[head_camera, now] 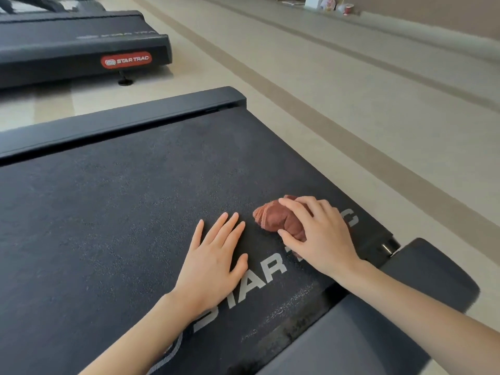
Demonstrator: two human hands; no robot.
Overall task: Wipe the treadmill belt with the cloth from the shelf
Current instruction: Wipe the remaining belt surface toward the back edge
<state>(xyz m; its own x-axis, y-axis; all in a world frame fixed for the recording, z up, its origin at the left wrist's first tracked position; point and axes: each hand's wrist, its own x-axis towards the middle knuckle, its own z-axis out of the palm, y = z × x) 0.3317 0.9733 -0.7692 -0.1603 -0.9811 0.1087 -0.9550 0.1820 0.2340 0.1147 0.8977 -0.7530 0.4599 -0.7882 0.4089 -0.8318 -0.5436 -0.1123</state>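
While the right hand [319,234] covers the bunched reddish-brown cloth [273,219], its grip is curled round the fabric: the fingers arch over the top and the thumb tucks against the near side, holding the bundle down on the treadmill belt [108,212]. The cloth sits on the belt beside the white STAR TRAC lettering [259,277], toward five o'clock of the view's middle, and its loose end pokes out from under the fingers toward nine o'clock. The left hand [213,261] lies flat on the belt at about eight o'clock from the cloth, near it but not touching. Its grip is spread, fingers straight and slightly fanned, palm down, holding nothing.

A dark side rail [121,117] borders the belt at twelve o'clock, and a rounded dark end cover [433,274] sits off the belt's edge at four o'clock, just beyond the right wrist. A second treadmill [67,41] stands on the pale floor [324,104] at eleven o'clock, well apart, with a red STAR TRAC badge [125,60] on its end. Far off at one o'clock, by the wall, stand a white box [313,1] and a red-and-white cup [348,8]; what lies between them is too small to tell.
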